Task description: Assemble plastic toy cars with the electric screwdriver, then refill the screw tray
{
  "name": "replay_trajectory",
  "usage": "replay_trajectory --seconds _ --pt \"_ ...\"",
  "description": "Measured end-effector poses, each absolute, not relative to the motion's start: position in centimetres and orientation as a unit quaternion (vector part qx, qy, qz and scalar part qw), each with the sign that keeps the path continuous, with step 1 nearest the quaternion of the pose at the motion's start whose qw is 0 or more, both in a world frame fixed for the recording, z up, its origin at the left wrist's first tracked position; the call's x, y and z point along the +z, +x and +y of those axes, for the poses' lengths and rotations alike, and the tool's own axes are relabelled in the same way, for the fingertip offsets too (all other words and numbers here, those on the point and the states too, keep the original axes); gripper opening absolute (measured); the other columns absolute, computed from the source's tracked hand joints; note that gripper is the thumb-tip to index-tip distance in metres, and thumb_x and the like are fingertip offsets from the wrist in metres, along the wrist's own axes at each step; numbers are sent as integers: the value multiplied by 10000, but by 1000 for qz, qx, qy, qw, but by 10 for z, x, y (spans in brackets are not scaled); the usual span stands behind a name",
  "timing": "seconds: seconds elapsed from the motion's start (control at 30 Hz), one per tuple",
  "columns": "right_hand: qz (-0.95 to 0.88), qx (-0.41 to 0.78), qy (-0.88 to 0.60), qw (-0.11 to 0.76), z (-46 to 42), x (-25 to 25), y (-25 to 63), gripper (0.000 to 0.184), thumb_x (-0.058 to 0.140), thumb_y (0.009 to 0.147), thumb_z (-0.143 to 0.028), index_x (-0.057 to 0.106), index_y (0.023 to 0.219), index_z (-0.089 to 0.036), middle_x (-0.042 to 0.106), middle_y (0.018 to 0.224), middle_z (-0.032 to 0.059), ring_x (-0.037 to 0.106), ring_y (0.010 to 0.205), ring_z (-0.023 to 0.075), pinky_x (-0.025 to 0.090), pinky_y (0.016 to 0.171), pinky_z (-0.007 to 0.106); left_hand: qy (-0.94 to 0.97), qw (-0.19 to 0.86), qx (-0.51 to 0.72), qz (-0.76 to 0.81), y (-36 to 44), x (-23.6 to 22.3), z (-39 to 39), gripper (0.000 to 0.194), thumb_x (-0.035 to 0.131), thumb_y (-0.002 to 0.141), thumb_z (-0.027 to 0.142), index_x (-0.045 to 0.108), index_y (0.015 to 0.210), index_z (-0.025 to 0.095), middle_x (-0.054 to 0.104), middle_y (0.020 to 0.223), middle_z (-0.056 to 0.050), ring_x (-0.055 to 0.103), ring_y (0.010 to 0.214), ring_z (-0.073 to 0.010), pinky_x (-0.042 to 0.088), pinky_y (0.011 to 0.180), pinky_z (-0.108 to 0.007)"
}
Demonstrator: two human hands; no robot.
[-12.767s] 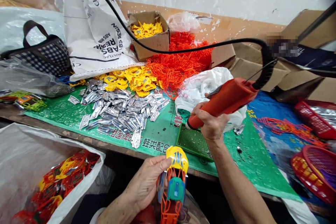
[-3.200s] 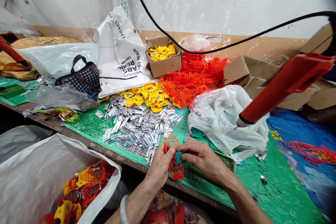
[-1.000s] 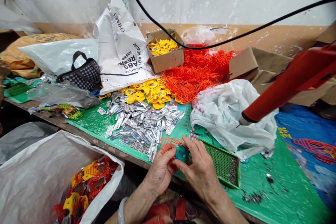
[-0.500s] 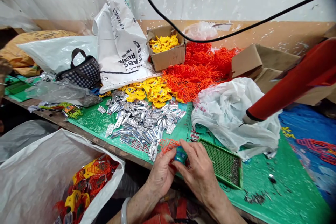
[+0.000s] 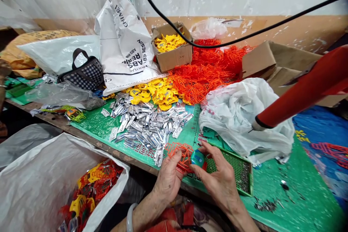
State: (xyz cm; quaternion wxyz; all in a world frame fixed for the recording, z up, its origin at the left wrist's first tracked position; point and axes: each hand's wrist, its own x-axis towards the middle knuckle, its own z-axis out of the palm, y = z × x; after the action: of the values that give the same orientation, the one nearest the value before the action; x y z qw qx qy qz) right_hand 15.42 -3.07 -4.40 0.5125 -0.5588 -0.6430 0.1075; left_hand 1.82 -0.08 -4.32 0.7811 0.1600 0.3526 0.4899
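In the head view, we see our left hand (image 5: 169, 177) closed, thumb against fingers, on an orange frame (image 5: 174, 148), and our right hand (image 5: 221, 177) lightly pinching a teal piece (image 5: 198, 157) between thumb and forefinger. Frame and piece meet over the near edge of the tabletop (image 5: 307, 192), between the silver plates (image 5: 148, 125) and the green tray (image 5: 228, 163) (a red driver (image 5: 296, 96) hangs above, to our right).

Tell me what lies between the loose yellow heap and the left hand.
The head view shows a pile of silver pieces between the yellow heap and the left hand, which holds an orange frame.
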Motion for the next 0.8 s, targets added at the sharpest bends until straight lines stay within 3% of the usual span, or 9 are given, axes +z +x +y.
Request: replay_trajectory --seconds 0.17,0.43,0.8 --pt "-666 82 -544 503 -29 -43 148 588 715 803 -186 484 1343 -206 646 1078 94 605 968 246 530 836 417 171 779 491 349 22 -42 -1 284 817 720 360 778 916 158 775 914 -50 684 791 -165 544 714 -240" --pt "-690 73 -556 458 -29 -45 137 575 688 811 -153 469 1341 -192 638 1053 99 560 947 261 497 807 436 168 773 495 360 23 -38 -3 302 853 656 373 797 872 169 778 996 -58 678 944 -215 532 886 -300" --pt "-689 50 -580 431 -30 -48 132 592 715 805 -189 462 1340 -184 646 1056 93 554 946 265 458 812 435 80 811 467 342 17 -37 1 228 846 639 239 788 838 145 784 854 -33 690 728 -150 560 669 -226"
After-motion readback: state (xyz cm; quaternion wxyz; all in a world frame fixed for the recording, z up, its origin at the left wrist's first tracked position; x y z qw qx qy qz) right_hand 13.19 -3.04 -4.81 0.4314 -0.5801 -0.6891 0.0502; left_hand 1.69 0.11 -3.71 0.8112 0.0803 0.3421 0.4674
